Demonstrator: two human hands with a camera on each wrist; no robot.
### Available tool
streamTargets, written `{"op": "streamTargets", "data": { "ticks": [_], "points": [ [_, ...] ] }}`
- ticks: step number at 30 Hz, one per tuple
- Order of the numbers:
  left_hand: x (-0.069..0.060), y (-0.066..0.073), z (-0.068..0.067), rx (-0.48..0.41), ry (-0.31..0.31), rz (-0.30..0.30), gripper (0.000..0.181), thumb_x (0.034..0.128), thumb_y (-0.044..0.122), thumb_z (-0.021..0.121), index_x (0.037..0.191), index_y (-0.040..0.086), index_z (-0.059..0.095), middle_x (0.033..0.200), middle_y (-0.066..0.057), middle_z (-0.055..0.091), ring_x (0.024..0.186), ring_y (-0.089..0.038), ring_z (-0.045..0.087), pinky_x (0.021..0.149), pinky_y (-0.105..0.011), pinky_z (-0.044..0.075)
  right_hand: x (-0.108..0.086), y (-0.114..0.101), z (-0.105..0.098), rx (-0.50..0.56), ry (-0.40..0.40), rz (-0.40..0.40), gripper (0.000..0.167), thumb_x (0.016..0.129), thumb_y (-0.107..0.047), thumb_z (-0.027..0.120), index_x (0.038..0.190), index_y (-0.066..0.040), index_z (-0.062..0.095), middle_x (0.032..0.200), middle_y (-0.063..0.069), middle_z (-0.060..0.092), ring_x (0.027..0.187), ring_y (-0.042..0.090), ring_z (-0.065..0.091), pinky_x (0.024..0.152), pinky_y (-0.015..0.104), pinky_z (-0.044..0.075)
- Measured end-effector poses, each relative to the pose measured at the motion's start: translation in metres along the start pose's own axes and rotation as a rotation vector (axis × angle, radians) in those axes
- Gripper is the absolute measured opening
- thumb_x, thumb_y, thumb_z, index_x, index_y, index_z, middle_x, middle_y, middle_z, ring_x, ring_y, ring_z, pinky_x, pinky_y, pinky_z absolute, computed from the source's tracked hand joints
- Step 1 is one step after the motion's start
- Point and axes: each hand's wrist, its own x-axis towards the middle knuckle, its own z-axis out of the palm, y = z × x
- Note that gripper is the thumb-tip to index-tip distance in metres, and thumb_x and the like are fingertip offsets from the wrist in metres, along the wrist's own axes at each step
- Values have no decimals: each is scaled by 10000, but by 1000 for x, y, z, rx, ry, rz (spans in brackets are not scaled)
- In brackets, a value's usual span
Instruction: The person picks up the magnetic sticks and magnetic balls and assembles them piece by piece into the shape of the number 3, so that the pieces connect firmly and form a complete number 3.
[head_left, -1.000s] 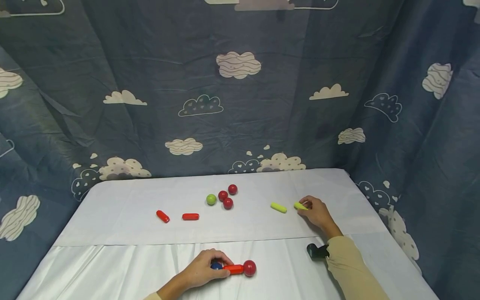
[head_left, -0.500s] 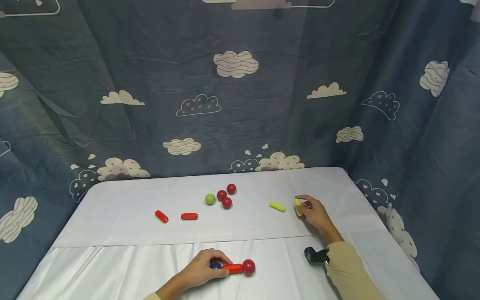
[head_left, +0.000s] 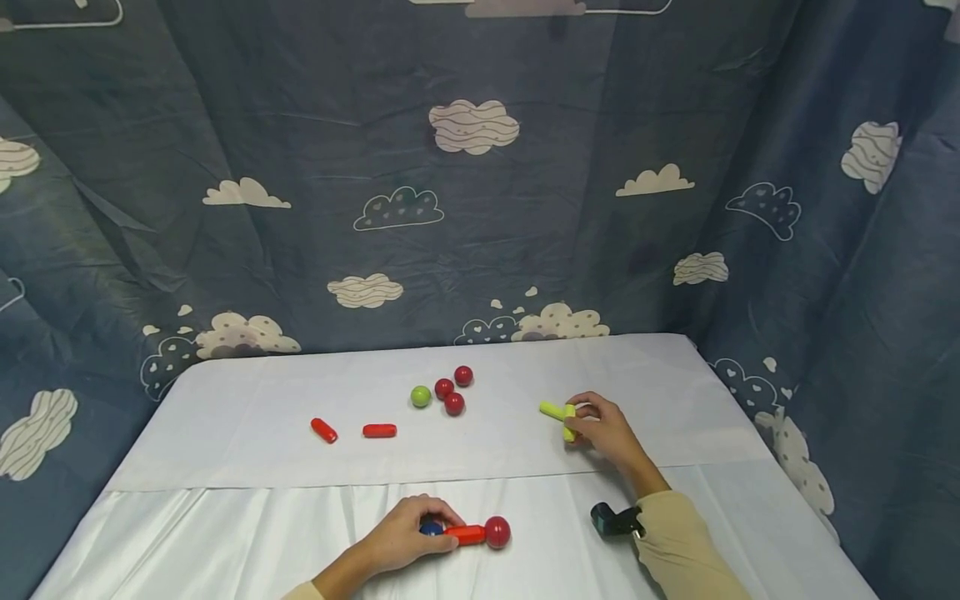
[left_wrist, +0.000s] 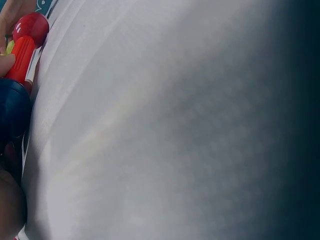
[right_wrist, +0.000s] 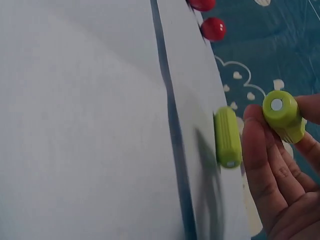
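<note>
Near the front of the table the left hand (head_left: 405, 537) grips a joined piece: a blue ball (head_left: 431, 528), a red rod (head_left: 467, 535) and a red ball (head_left: 497, 532) in a row. In the left wrist view the blue ball (left_wrist: 14, 107), red rod (left_wrist: 21, 59) and red ball (left_wrist: 31, 29) show at the left edge. The right hand (head_left: 609, 432) pinches a yellow-green rod (head_left: 569, 423) between thumb and fingers. A second yellow-green rod (head_left: 551, 410) lies just left of it. The right wrist view shows the held rod (right_wrist: 283, 116) end-on, beside the lying rod (right_wrist: 228, 137).
A green ball (head_left: 421, 396) and three red balls (head_left: 453, 404) sit toward the back middle of the white-covered table (head_left: 247, 458). Two loose red rods (head_left: 379, 431) lie left of them. A patterned dark curtain (head_left: 525, 233) hangs behind and at the sides.
The right hand has lifted the yellow-green rod, turned it from lying lengthwise and moved it left, beside the other one. The left hand has stayed in place with its joined piece.
</note>
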Motion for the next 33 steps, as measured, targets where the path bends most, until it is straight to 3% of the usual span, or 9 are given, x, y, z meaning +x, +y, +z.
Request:
{"op": "streamTargets", "data": {
  "ticks": [6, 13, 33],
  "points": [
    [1, -1, 0, -2, -2, 0, 146, 836, 242, 741, 979, 229, 717, 955, 72, 608, 894, -155, 506, 845, -403, 377, -2, -5, 13, 47, -122, -33, 303, 865, -33, 663, 1135, 32, 542, 812, 91, 619, 706, 206, 645, 657, 363, 558],
    [0, 0, 1, -7, 1, 3, 145, 835, 236, 742, 976, 214, 718, 950, 81, 617, 893, -141, 508, 854, -403, 376, -5, -6, 32, 30, -296, -95, 298, 845, -47, 687, 1090, 55, 553, 771, 53, 665, 680, 158, 618, 634, 320, 545],
    [1, 0, 1, 7, 7, -8, 137, 840, 251, 741, 973, 230, 718, 963, 81, 613, 916, -160, 499, 874, -442, 370, -12, -19, 78, 24, -557, -115, 220, 825, -7, 714, 976, 23, 557, 719, 77, 672, 614, 200, 671, 621, 357, 564]
  ]
}}
